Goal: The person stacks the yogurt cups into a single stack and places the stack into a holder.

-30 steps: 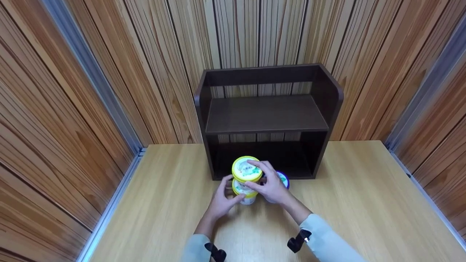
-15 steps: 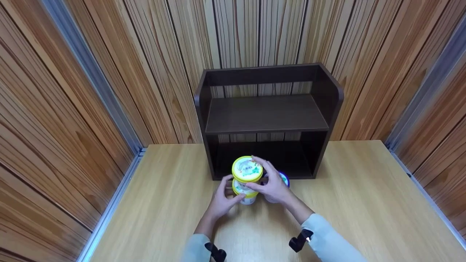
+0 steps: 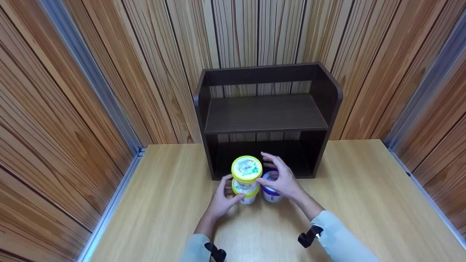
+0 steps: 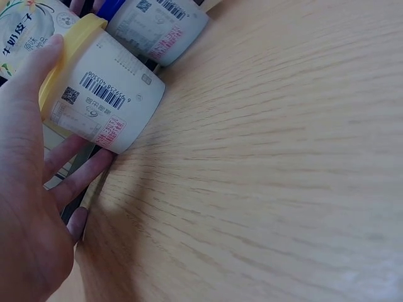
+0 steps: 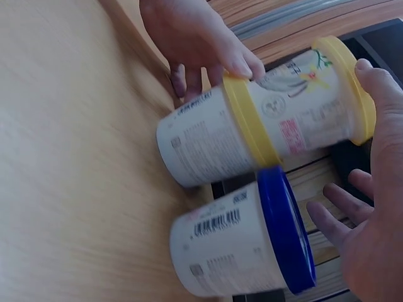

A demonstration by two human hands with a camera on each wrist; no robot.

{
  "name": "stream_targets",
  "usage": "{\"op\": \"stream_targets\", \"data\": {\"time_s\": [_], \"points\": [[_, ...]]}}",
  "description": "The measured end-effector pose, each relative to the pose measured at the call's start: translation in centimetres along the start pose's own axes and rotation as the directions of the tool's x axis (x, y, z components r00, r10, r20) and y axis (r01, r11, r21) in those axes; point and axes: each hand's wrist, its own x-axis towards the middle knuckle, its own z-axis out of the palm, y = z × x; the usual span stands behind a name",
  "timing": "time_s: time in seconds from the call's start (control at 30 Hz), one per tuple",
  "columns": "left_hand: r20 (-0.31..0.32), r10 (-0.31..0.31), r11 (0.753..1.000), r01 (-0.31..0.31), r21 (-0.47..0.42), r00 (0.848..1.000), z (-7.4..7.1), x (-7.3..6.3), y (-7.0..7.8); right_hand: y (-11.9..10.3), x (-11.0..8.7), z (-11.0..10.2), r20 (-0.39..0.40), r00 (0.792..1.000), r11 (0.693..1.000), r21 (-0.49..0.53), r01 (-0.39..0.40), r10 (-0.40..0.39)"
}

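Note:
Two white tubs with yellow lids stand stacked: the upper tub (image 3: 247,168) sits upright on the lower tub (image 3: 248,200). My left hand (image 3: 221,201) grips the lower one, thumb at its lid rim (image 4: 69,53) and fingers around the far side. To the right of the stack is a tub with a blue lid (image 5: 286,229), standing on the table. Over it my right hand (image 3: 285,183) is spread, its fingers apart from the stack. The right thumb (image 5: 378,85) is right at the upper tub's yellow lid.
Directly behind the tubs stands a dark brown two-tier shelf (image 3: 267,112) on the wooden table (image 3: 164,203). Wood-patterned walls (image 3: 174,72) enclose the table at the back and both sides.
My right hand has drawn back rightward off the upper tub, its fingers spreading, so more of the blue-lidded tub shows. The left hand and the stack stay in place.

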Motion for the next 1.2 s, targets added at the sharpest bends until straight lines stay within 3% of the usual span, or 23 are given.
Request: {"op": "stream_targets", "data": {"time_s": [0.2,0.5,0.77,1.0,1.2], "points": [[0.001,-0.004,1.0,0.004,0.003,1.0,0.2,0.2,0.2,0.0,-0.2,-1.7,-0.018,0.998,0.998,-0.016,-0.054,0.053],[0.019,0.033,0.999,-0.033,-0.017,0.999,0.6,0.4,0.1,0.7,-0.7,-3.9,-0.048,0.996,0.996,-0.058,-0.074,0.072],[0.023,0.02,1.0,-0.02,-0.016,1.0,0.8,0.6,0.4,1.5,-1.4,-5.2,-0.06,0.996,0.993,-0.093,-0.072,0.067],[0.034,0.006,1.0,-0.005,-0.02,0.999,0.8,0.5,0.5,2.5,-2.2,-5.2,-0.072,0.995,0.992,-0.094,-0.08,0.074],[0.001,-0.033,0.999,0.033,-0.017,0.999,0.3,0.0,0.5,3.4,-2.9,-4.2,-0.021,0.994,0.991,-0.081,-0.11,0.109]]}}
